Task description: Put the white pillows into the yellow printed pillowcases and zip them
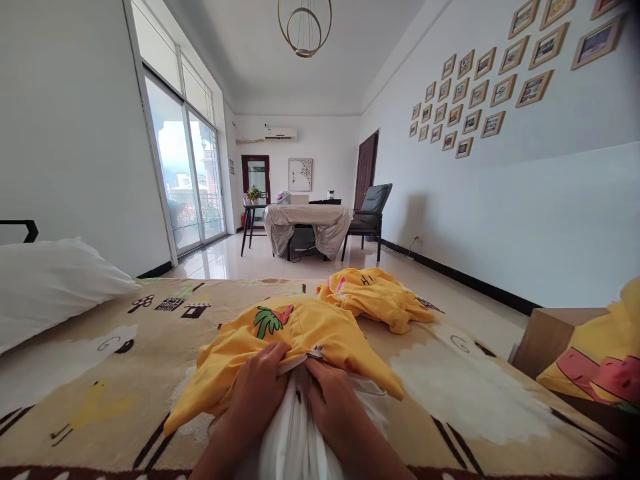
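Note:
A yellow pillowcase [310, 320] with a green-leaf and red print lies spread on the bed in front of me, its two near corners pointing outward. My left hand [263, 380] is closed on the near edge of its opening, fingers tucked into the cloth. Close beside it, my right hand [330, 390] pinches the same edge, thumb on top. A white pillow [295, 433] runs between my forearms toward me, bunched into long folds. Its far end goes under the yellow cloth, where I cannot see how far it reaches.
A patterned blanket [165, 373] covers the bed. Beyond the pillowcase lies crumpled yellow cloth [375, 293]. A white pillow [55, 283] is at left. At right, a cardboard box [553, 340] has yellow printed fabric [595, 360] over it. A covered table [307, 217] and chair [373, 210] stand farther off.

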The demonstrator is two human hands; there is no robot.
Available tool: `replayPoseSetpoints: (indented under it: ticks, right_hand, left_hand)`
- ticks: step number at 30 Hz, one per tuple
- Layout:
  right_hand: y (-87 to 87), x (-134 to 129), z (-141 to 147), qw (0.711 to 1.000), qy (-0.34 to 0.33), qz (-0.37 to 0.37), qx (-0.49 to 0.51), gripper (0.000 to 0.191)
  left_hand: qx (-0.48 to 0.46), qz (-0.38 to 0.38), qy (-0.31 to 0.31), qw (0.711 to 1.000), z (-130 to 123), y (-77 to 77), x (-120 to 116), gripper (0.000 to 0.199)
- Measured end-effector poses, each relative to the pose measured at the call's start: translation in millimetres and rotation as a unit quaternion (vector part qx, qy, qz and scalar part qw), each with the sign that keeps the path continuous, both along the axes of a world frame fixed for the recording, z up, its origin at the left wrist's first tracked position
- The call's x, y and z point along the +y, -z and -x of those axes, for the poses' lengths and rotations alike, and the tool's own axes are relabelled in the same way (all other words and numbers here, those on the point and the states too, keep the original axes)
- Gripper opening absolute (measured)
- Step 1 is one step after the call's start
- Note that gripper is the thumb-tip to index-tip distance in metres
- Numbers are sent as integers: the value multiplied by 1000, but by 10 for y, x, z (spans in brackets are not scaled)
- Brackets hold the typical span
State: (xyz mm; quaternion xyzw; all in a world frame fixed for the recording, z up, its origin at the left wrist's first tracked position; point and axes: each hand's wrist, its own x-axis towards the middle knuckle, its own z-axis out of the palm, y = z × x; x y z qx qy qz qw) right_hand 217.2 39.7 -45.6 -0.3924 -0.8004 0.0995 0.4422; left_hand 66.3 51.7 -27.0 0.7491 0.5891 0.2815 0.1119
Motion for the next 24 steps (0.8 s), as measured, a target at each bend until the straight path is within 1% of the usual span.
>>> replayPoseSetpoints:
  ticks: [3, 6, 8, 11, 13, 15, 18, 20, 21, 24]
  right_hand:
    - [-150, -76, -91, 997, -59, 52, -16, 42]
    - [-167, -41, -131, 996, -67, 44, -37, 42]
    - [-106, 30, -142, 996, -61, -1, -72, 39]
    - [26, 145, -163, 983, -40, -137, -115, 31]
    - [100, 199, -176, 970, -14, -218, -110, 32]
    - [154, 231, -173, 963, -3, -251, -96, 34]
    - [240, 272, -122, 964, 0, -253, -81, 31]
    - [333, 311, -68, 962, 26, -260, -80, 31]
    - [392, 334, -41, 959, 41, -268, -83, 33]
    - [600, 412, 25, 945, 75, -302, -101, 35]
  left_hand:
    - [-43, -12, -9, 999, 14, 6, 29, 23]
    - [-72, -21, -7, 997, 29, 18, 52, 24]
    - [-79, -19, -9, 997, 34, 27, 64, 23]
    - [-72, -2, -26, 997, 19, 22, 64, 20]
    - [-60, 10, -39, 997, -2, 4, 44, 21]
    - [-48, 13, -46, 998, -19, -21, 10, 27]
    - [-41, -1, -42, 998, -30, -36, -54, 36]
    - [-48, -37, -37, 998, -40, -7, -96, 37]
    - [-54, -68, -27, 996, -49, 19, -116, 35]
    - [-69, -196, 16, 978, -87, 121, -176, 27]
